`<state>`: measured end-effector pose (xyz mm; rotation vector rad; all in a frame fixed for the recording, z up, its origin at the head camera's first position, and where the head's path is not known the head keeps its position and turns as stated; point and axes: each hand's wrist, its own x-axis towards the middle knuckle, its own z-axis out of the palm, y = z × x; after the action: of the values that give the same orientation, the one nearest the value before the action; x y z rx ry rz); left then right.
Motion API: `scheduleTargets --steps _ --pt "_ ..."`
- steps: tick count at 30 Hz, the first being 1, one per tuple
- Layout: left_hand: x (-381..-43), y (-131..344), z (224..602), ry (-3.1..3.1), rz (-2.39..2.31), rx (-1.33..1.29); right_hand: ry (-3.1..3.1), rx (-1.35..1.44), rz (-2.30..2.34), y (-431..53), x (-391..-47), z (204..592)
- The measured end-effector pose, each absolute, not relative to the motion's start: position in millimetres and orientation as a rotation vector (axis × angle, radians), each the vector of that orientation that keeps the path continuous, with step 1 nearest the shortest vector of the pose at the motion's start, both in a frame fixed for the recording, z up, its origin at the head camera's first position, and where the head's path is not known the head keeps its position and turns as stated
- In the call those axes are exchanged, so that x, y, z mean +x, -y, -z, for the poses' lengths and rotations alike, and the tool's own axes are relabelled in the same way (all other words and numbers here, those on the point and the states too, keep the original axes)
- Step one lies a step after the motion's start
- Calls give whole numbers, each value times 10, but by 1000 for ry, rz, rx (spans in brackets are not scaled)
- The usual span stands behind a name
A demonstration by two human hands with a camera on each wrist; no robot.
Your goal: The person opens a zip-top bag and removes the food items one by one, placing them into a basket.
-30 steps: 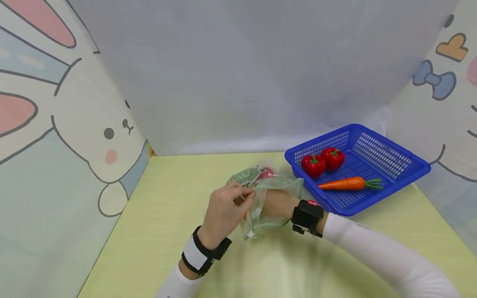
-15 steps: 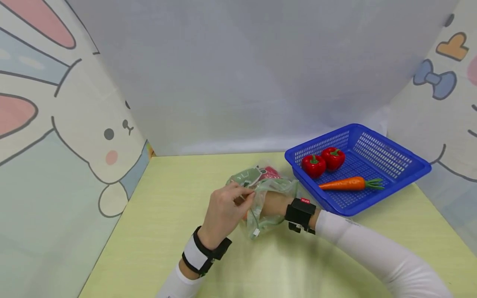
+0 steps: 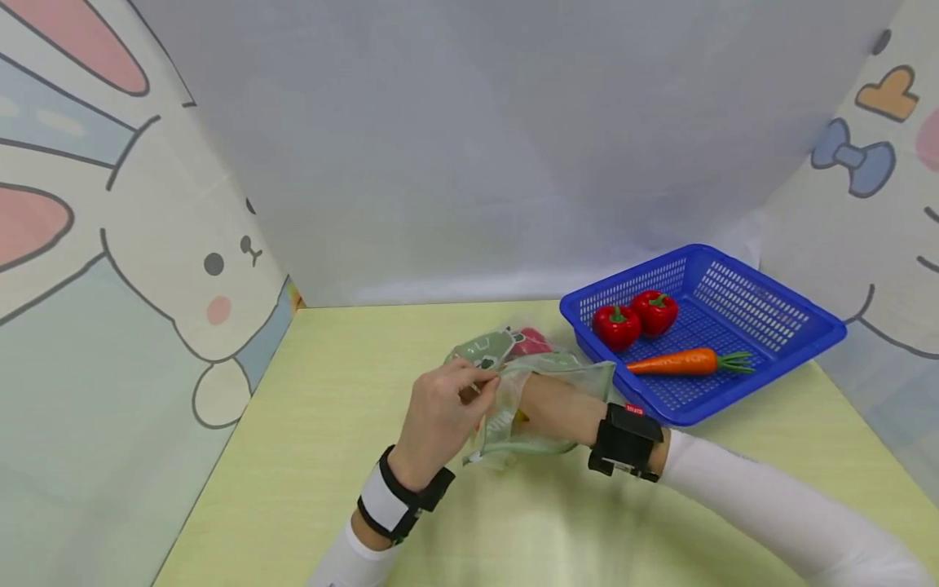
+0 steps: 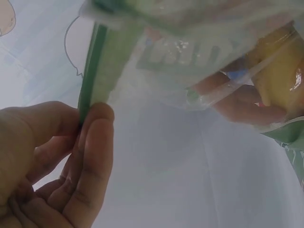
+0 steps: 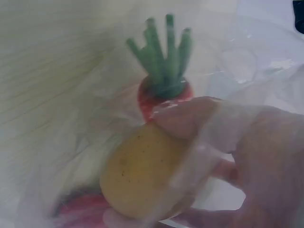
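Fingers (image 4: 97, 147) of the left hand (image 3: 443, 420) pinch the green edge of a clear bag (image 3: 590, 377); inside it, I see the right hand (image 5: 270, 156) gripping a potato (image 5: 142, 171), fingers curled around it. Nearby on the worktop (image 3: 330, 408), a blue basket (image 3: 751, 310) holds two red bell peppers (image 3: 616, 328) and a carrot (image 3: 675, 363).

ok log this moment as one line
left hand: pinches bag; right hand: inside bag, holds oval yellow item; blue basket: two red peppers, carrot
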<state>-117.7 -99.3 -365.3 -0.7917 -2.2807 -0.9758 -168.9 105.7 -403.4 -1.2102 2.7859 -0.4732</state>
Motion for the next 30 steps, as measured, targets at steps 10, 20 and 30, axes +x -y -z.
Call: scheduleTargets --steps 10,20,30 --pt "-1183 1013 3662 2262 994 -754 -2868 -1140 273 -1189 -1315 3629" --pt "-1196 1025 3672 2258 980 -735 -2834 -1162 461 -1549 -1007 3218" --pt "-1208 1031 3661 2279 954 -735 -2795 -1014 577 -2189 -1023 2914"
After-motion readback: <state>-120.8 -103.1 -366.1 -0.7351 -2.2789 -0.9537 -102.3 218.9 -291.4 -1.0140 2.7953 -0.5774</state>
